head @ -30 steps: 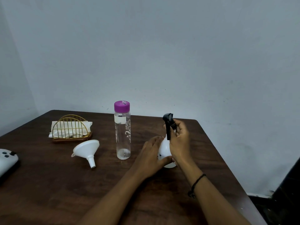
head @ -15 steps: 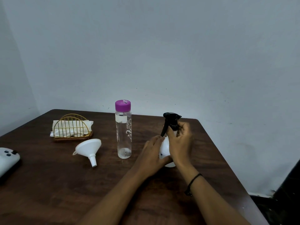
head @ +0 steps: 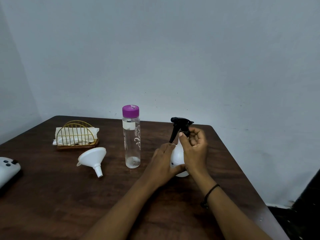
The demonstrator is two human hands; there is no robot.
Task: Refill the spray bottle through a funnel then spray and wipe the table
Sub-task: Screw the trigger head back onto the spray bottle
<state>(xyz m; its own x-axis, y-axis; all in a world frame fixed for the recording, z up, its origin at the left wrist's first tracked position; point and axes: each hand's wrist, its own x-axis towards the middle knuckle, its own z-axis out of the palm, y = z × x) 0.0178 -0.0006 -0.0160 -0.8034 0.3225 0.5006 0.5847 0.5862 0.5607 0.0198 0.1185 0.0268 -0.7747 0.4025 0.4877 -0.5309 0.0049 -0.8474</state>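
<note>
A white spray bottle [head: 178,153] with a black trigger head [head: 181,126] stands on the dark wooden table [head: 52,196]. My left hand [head: 162,163] wraps its round body from the left. My right hand [head: 194,148] pinches the black collar under the trigger head. A clear water bottle [head: 131,137] with a purple cap stands just left of my hands. A white funnel [head: 92,158] lies on its side further left. White cloths [head: 76,135] sit in a gold wire holder at the back left.
A white controller-like device [head: 7,168] lies at the table's left edge. The table's right edge and a dark floor gap [head: 303,205] run close to my right arm. A plain wall stands behind the table.
The black trigger head has turned: its nozzle pointed toward me a second ago, and it now points left. My right hand's fingers have shifted around the collar. My left hand kept its hold.
</note>
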